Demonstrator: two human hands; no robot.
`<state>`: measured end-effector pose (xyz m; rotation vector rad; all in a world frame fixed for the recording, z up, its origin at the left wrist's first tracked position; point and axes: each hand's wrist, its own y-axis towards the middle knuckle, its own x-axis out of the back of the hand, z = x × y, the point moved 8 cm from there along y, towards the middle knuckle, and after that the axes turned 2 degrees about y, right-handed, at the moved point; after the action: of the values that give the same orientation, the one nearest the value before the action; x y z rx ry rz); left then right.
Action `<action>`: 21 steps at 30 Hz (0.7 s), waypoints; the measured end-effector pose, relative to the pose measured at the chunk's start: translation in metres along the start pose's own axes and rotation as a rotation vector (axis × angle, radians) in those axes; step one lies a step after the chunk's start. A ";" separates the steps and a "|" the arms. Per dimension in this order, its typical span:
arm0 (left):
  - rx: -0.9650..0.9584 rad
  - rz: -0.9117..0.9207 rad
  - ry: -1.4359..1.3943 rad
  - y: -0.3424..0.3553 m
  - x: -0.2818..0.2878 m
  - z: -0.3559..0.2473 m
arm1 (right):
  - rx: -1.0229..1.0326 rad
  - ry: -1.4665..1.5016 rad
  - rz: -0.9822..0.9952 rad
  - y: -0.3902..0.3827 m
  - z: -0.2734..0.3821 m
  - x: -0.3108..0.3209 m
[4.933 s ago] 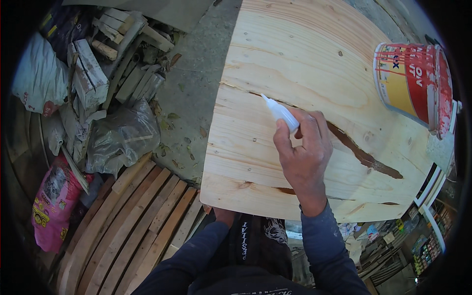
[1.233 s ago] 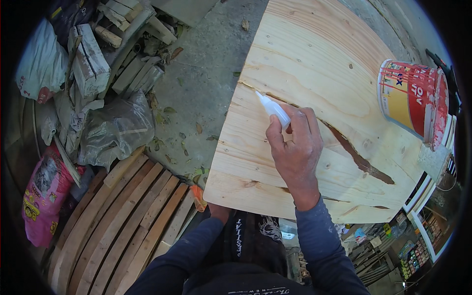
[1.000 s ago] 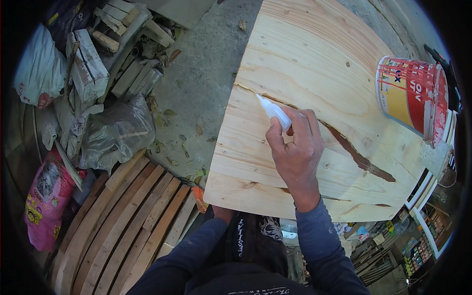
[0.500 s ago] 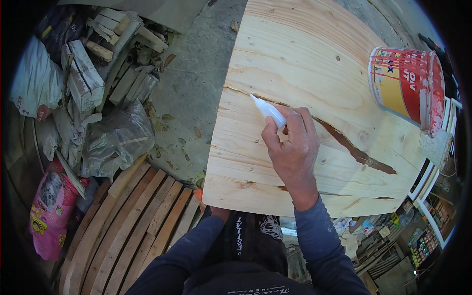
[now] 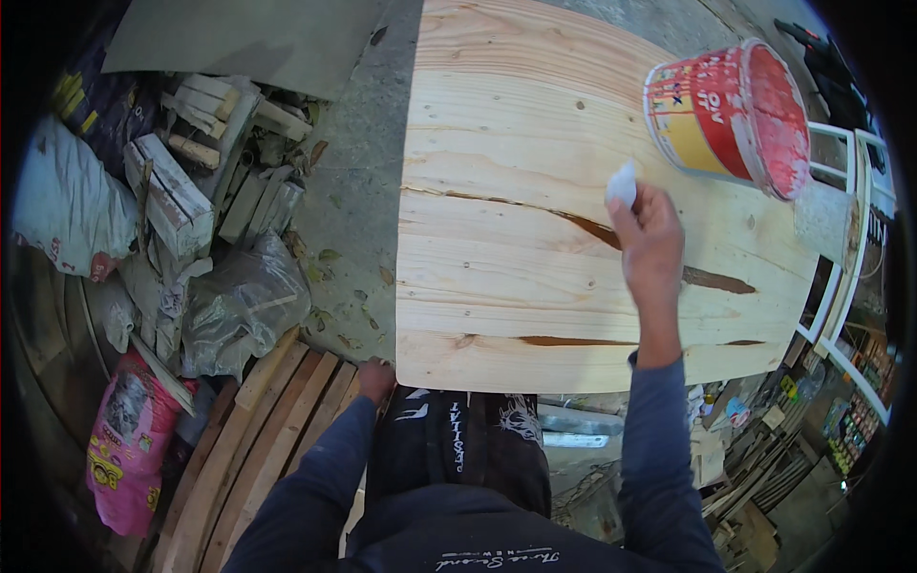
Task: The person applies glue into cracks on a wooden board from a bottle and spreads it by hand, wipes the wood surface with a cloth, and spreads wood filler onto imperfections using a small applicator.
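Observation:
My right hand [image 5: 648,234] is closed round a small white squeeze bottle [image 5: 621,186], held over the pale wooden board [image 5: 506,129], its shape smeared by motion. Below the bottle runs a long crack [image 5: 587,222] with brown in it; shorter brown-marked cracks lie near the near edge. My left hand [image 5: 375,380] is down beside the board's near left corner, fingers curled; what they hold, if anything, is hidden. A red and yellow plastic bucket [image 5: 716,115], streaked with red paint, sits on the board's far right.
At left lie scrap timber [image 5: 167,191], a crumpled clear plastic bag [image 5: 239,306], a white sack [image 5: 67,191] and a pink sack [image 5: 124,439]. Curved wooden slats [image 5: 277,420] lie below left on the concrete floor. A white frame [image 5: 850,239] and clutter stand at right.
My right hand has moved right and up from the crack's left part with the bottle in it. My left hand has moved left into view beside the corner. The view has turned.

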<state>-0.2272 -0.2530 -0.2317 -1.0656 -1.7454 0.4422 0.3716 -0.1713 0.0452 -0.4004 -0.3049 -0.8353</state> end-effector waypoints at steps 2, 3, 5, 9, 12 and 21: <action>0.332 0.059 0.126 -0.012 0.024 0.018 | 0.089 -0.132 -0.005 0.035 0.004 0.008; 0.330 0.058 0.138 -0.017 0.031 0.031 | 0.134 -0.154 0.016 0.050 0.010 0.005; 0.258 0.152 0.118 -0.024 0.031 0.055 | 0.165 -0.167 0.015 0.070 0.020 -0.012; 0.382 0.123 -0.311 -0.027 0.054 0.021 | 0.246 -0.347 -0.003 0.074 0.033 -0.019; 0.514 0.162 -0.391 -0.028 0.073 -0.021 | 0.195 -0.366 -0.002 0.068 0.016 -0.010; 0.099 0.061 -0.166 -0.011 0.083 -0.082 | 0.498 -0.399 -0.038 0.034 0.043 0.007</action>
<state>-0.1688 -0.2052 -0.1423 -1.0383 -1.8193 0.6649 0.3973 -0.1355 0.0788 -0.0888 -0.8724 -0.6824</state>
